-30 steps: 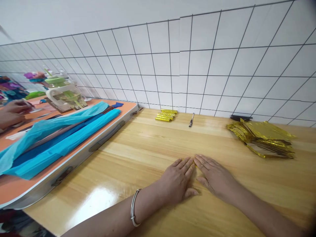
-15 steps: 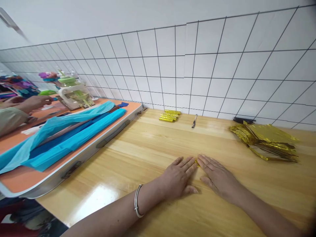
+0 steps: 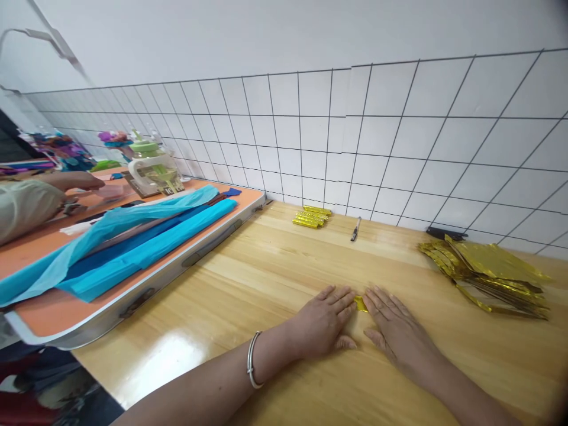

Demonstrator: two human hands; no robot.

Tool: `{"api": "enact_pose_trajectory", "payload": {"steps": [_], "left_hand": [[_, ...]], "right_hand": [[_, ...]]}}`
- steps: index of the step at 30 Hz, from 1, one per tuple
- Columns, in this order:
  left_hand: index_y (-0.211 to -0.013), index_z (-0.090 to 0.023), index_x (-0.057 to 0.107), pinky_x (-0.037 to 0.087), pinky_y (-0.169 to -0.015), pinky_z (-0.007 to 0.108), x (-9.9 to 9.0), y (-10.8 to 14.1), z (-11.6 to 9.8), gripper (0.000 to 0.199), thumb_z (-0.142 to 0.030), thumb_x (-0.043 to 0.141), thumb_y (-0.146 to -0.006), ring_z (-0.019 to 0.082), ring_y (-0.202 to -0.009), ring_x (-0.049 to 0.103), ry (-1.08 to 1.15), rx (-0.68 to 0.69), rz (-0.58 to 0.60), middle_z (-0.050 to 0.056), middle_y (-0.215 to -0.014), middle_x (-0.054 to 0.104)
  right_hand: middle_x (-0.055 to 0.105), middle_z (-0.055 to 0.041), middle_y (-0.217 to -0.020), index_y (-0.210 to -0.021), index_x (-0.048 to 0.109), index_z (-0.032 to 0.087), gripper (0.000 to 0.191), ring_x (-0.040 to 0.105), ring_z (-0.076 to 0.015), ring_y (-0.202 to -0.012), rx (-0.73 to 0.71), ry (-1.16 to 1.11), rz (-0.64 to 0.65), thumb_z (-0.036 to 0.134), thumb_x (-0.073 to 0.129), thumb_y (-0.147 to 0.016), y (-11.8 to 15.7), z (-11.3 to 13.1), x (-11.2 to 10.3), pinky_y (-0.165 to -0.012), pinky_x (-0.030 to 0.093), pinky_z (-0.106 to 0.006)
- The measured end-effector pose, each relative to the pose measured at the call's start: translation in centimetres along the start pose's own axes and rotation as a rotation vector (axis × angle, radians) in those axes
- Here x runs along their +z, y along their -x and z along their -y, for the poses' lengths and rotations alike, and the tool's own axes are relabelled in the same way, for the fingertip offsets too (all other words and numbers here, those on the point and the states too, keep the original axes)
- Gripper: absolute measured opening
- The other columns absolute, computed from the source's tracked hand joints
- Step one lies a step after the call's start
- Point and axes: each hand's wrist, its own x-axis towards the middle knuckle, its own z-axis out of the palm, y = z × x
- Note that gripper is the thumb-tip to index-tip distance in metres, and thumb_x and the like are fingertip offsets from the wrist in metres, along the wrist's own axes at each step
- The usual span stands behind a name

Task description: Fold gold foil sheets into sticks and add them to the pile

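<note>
My left hand [image 3: 326,319] lies flat on the wooden table, fingers stretched out, with a silver bangle on its wrist. My right hand [image 3: 394,325] is flat as well, fingers extended toward the left hand. Between the fingertips shows a small strip of gold foil paper [image 3: 361,303]; both hands press on its ends and hide the rest of it. Beyond them, near the wall, lie several gold foil rolls [image 3: 310,218] side by side. A loose stack of gold foil sheets [image 3: 497,272] sits to the right of my right hand.
A pen [image 3: 355,229] lies near the tiled wall, and a black object [image 3: 446,233] rests behind the foil stack. On the left, an orange-topped table [image 3: 35,316] holds blue crepe paper [image 3: 146,254] and a green-lidded jug [image 3: 153,168]. Another person's arm [image 3: 31,204] reaches over it.
My hands have drawn slightly apart, so more of the gold strip shows between them. The camera view has shifted a little. The other person's hand has moved on the orange table.
</note>
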Motion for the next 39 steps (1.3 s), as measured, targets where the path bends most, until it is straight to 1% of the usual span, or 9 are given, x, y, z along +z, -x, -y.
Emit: {"api": "enact_pose_trajectory", "payload": {"steps": [3, 5, 11, 15, 20, 25, 29, 34, 39], "left_hand": [[-0.135, -0.008, 0.033, 0.016, -0.111, 0.038, 0.4, -0.5, -0.5, 0.069, -0.058, 0.034, -0.087, 0.025, -0.135, 0.02, 0.011, -0.003, -0.031, 0.016, -0.143, 0.03], [-0.136, -0.008, 0.03, 0.019, -0.111, 0.037, 0.6, -0.8, -0.6, 0.071, -0.058, 0.037, -0.086, 0.025, -0.134, 0.023, 0.04, -0.007, -0.052, 0.017, -0.143, 0.03], [-0.139, -0.011, 0.021, 0.021, -0.11, 0.039, 0.4, -0.8, -0.8, 0.069, -0.055, 0.034, -0.088, 0.026, -0.134, 0.023, 0.07, 0.013, -0.06, 0.017, -0.143, 0.029], [-0.14, -0.01, 0.018, 0.02, -0.11, 0.04, 0.4, -0.7, -0.9, 0.071, -0.055, 0.034, -0.088, 0.026, -0.134, 0.022, 0.058, 0.007, -0.047, 0.017, -0.143, 0.028], [-0.14, -0.009, 0.019, 0.02, -0.11, 0.039, 0.6, -0.7, -0.8, 0.071, -0.053, 0.035, -0.088, 0.026, -0.135, 0.021, 0.052, 0.01, -0.047, 0.017, -0.143, 0.028], [-0.14, -0.009, 0.019, 0.02, -0.11, 0.042, 0.7, -0.7, -0.7, 0.071, -0.054, 0.035, -0.088, 0.028, -0.134, 0.022, 0.068, 0.021, -0.068, 0.017, -0.144, 0.027], [-0.14, -0.01, 0.02, 0.021, -0.11, 0.042, 0.4, -0.6, -0.8, 0.072, -0.056, 0.035, -0.087, 0.028, -0.134, 0.021, 0.087, 0.023, -0.066, 0.017, -0.144, 0.026], [-0.14, -0.01, 0.021, 0.02, -0.111, 0.04, 0.0, -0.5, -0.8, 0.072, -0.056, 0.036, -0.087, 0.027, -0.134, 0.022, 0.108, 0.019, -0.049, 0.016, -0.144, 0.028], [-0.14, -0.01, 0.021, 0.019, -0.111, 0.039, -0.2, -0.6, -0.8, 0.073, -0.057, 0.036, -0.087, 0.027, -0.134, 0.023, 0.1, 0.019, -0.057, 0.016, -0.143, 0.029]], "right_hand": [[0.026, -0.0116, -0.146, -0.138, 0.032, 0.011, 0.059, 0.02, -0.0244, -0.135, -0.01, 0.013, 0.003, 0.043, 0.037, -0.089, -0.2, 0.5, 0.2, -0.109, 0.023, -0.046], [0.028, -0.0114, -0.145, -0.139, 0.032, 0.011, 0.059, 0.025, -0.023, -0.133, -0.023, -0.013, 0.017, 0.043, 0.037, -0.089, -0.2, 0.8, 0.3, -0.108, 0.027, -0.043], [0.025, -0.0092, -0.147, -0.143, 0.016, 0.016, 0.067, 0.024, -0.0228, -0.134, -0.041, -0.081, -0.04, 0.046, 0.039, -0.088, 0.3, 0.5, 1.1, -0.108, 0.029, -0.043], [0.026, -0.0095, -0.146, -0.144, 0.015, 0.017, 0.068, 0.027, -0.0233, -0.132, -0.045, -0.089, -0.04, 0.046, 0.041, -0.088, 0.4, 0.5, 1.0, -0.107, 0.031, -0.042], [0.025, -0.0083, -0.146, -0.143, 0.016, 0.018, 0.066, 0.025, -0.0227, -0.133, -0.067, -0.075, -0.041, 0.047, 0.038, -0.089, 0.4, 0.5, 0.8, -0.107, 0.03, -0.042], [0.023, -0.0069, -0.147, -0.143, 0.014, 0.019, 0.065, 0.024, -0.0218, -0.134, -0.09, -0.056, -0.056, 0.047, 0.037, -0.089, 0.6, 0.2, 1.1, -0.107, 0.03, -0.042], [0.022, -0.0069, -0.147, -0.143, 0.015, 0.018, 0.065, 0.024, -0.0216, -0.134, -0.088, -0.045, -0.033, 0.047, 0.036, -0.089, 0.5, 0.2, 0.9, -0.107, 0.031, -0.041], [0.026, -0.0081, -0.146, -0.142, 0.02, 0.017, 0.065, 0.027, -0.0232, -0.132, -0.059, -0.047, 0.004, 0.047, 0.039, -0.088, 0.3, 0.3, 0.7, -0.107, 0.03, -0.043], [0.025, -0.0068, -0.146, -0.143, 0.017, 0.02, 0.066, 0.028, -0.023, -0.132, -0.075, -0.083, -0.018, 0.046, 0.041, -0.087, 0.3, 0.0, 1.0, -0.107, 0.03, -0.042]]}}
